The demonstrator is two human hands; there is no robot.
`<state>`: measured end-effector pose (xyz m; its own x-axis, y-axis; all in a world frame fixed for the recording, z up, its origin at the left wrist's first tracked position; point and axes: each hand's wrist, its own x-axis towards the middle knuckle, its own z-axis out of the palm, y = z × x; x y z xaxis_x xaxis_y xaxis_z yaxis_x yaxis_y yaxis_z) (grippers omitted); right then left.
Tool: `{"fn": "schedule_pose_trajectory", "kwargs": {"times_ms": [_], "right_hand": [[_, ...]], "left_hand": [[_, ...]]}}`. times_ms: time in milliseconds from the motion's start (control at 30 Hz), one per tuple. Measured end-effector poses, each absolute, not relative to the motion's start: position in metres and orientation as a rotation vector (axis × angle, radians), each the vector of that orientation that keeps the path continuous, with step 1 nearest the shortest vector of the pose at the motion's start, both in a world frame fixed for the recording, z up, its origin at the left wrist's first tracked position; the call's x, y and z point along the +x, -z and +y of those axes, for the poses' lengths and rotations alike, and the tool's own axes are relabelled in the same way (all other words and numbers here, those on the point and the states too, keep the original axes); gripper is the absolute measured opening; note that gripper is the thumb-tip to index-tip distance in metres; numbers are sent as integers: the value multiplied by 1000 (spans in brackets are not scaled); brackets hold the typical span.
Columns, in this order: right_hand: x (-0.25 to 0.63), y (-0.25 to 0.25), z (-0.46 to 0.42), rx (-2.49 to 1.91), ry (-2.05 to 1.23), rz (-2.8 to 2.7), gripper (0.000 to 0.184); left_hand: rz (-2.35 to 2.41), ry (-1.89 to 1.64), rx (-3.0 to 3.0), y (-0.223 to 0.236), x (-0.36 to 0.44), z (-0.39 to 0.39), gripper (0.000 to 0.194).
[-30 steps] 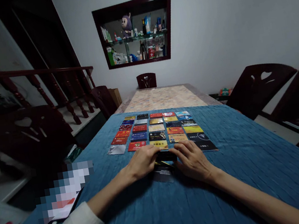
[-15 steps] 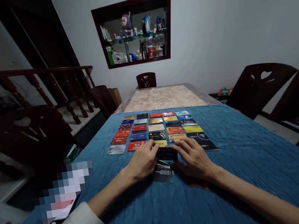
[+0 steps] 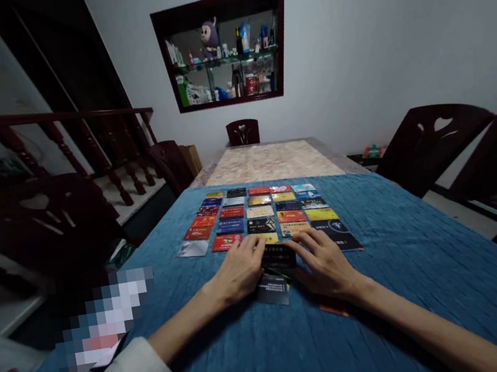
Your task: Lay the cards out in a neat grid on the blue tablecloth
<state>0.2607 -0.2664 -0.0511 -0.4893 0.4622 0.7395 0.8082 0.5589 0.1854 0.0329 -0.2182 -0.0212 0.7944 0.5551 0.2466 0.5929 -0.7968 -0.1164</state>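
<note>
Several rows of coloured cards [image 3: 259, 212] lie face up on a blue cloth [image 3: 384, 265]. My left hand [image 3: 240, 269] and my right hand [image 3: 324, 262] rest side by side just below the nearest row, each with fingertips on an end of a black card [image 3: 278, 256] lying flat on the cloth between them. Fingers of both hands are stretched forward. Another dark card [image 3: 272, 289] lies on the cloth under my wrists, and the corner of a red card [image 3: 334, 307] shows beneath my right forearm.
Beyond the cloth the table [image 3: 273, 163] shows a marbled top. Dark wooden chairs [image 3: 430, 141] stand at the right, far end and left. A wall niche [image 3: 224, 48] holds bottles and a toy. A blurred flat item [image 3: 104, 319] lies near the left edge.
Both hands have slid slightly forward, pushing the black card toward the nearest row. More of the dark card under my wrists and the red card's corner has come into sight.
</note>
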Motion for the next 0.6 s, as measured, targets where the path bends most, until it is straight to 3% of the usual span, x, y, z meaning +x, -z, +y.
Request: {"fn": "schedule_pose_trajectory", "kwargs": {"times_ms": [600], "right_hand": [[271,52,-253,-1112,536,-2145,45]], "left_hand": [[-905,321,-2798,7,36,-209,54]]}}
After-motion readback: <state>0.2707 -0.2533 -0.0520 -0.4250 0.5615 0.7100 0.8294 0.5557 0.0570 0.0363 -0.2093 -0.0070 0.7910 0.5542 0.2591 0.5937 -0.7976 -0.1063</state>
